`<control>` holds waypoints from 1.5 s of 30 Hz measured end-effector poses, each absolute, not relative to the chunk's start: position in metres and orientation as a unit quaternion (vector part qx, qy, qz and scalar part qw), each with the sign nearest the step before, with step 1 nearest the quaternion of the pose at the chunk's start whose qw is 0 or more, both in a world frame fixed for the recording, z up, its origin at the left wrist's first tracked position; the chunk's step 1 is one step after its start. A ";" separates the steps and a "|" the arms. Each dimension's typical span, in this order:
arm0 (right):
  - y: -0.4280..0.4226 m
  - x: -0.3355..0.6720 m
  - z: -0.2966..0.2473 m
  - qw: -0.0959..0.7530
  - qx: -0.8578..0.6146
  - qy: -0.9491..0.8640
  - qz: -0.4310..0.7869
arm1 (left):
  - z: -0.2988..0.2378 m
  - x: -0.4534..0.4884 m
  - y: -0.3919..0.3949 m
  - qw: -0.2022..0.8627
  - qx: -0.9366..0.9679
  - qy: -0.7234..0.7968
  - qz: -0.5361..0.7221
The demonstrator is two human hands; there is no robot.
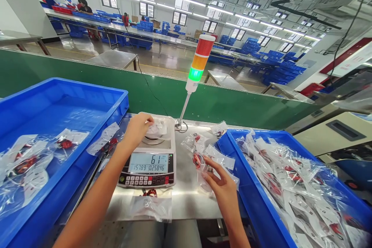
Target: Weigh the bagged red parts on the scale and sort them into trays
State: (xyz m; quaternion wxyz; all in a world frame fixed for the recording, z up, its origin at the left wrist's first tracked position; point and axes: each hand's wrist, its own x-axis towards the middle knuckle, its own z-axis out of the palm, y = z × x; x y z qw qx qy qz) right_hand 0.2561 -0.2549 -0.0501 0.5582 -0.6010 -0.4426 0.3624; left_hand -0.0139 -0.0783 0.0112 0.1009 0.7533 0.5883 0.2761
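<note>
My left hand (136,130) rests on a clear plastic bag (158,128) lying on the pan of a digital counting scale (148,166), whose display reads 61. My right hand (219,178) grips another clear bag (217,159) with a white card and a red coiled item (197,161) inside, above the steel table (186,205). A further bag (151,206) lies on the table in front of the scale. A blue plastic tray (66,89) with several bagged items stands to my left. Another blue tray (250,135), heaped with bags, stands to my right.
A signal tower light (200,58) glowing green stands on a thin pole behind the scale. Beyond it runs a green partition (87,77). Farther off, several co-workers sit at long benches (116,27) among stacks of blue crates.
</note>
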 end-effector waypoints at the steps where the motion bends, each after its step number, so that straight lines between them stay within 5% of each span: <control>1: -0.246 0.250 -0.042 0.556 -0.589 -0.464 0.357 | 0.018 -0.020 -0.083 0.092 0.743 0.594 0.294; 6: -0.177 0.218 0.004 0.514 -0.481 -0.655 0.277 | 0.060 -0.085 -0.120 -0.051 0.619 0.648 0.441; 11: -0.099 0.190 0.028 0.348 -0.358 -0.831 0.246 | 0.066 -0.152 -0.156 -0.134 0.497 0.763 0.391; 14: -0.080 0.191 0.023 0.270 -0.344 -0.872 0.223 | 0.053 -0.158 -0.175 -0.115 0.494 0.772 0.384; 19: -0.095 0.243 -0.014 0.292 -0.495 -0.810 0.113 | 0.020 -0.124 -0.198 -0.053 0.548 0.729 0.408; 29: -0.166 0.295 -0.123 0.142 -0.661 -0.734 0.073 | -0.036 -0.077 -0.218 0.101 0.618 0.648 0.433; 37: -0.158 0.299 -0.133 0.188 -0.699 -0.690 0.023 | -0.038 -0.072 -0.220 0.092 0.626 0.650 0.421; 45: -0.142 0.284 -0.128 0.280 -0.702 -0.647 0.101 | -0.042 -0.068 -0.220 0.089 0.630 0.645 0.423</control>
